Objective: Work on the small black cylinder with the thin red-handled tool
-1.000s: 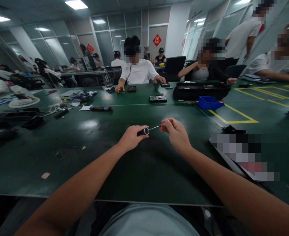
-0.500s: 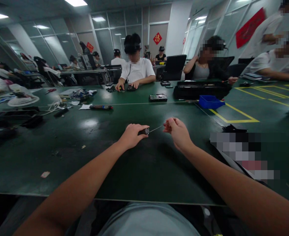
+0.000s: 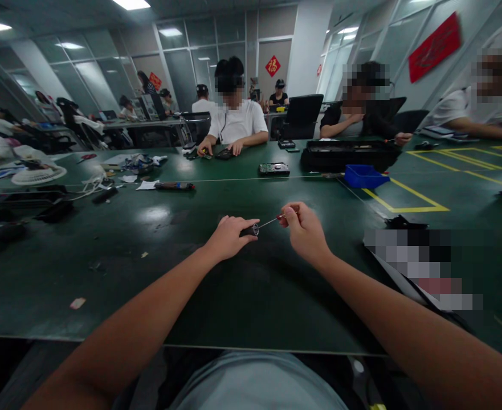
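Dim overall — cool in tone, lit from above by ceiling panels [image 3: 131,3], burnt near-white at top left. Reflected as hazy glare on green tabletop [image 3: 254,307], left of centre. Glinting faintly on rim of black cylinder [image 3: 251,230]. Shadowed softly beneath right forearm [image 3: 374,302]. Slanted and stretched towards both side edges, smeared at far left — soft in background. Mosaicked over several heads [image 3: 230,85] and right-hand papers [image 3: 421,267].

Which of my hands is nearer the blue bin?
Right. Your right hand is left of the blue bin, on your side of it; your left hand is farther left.
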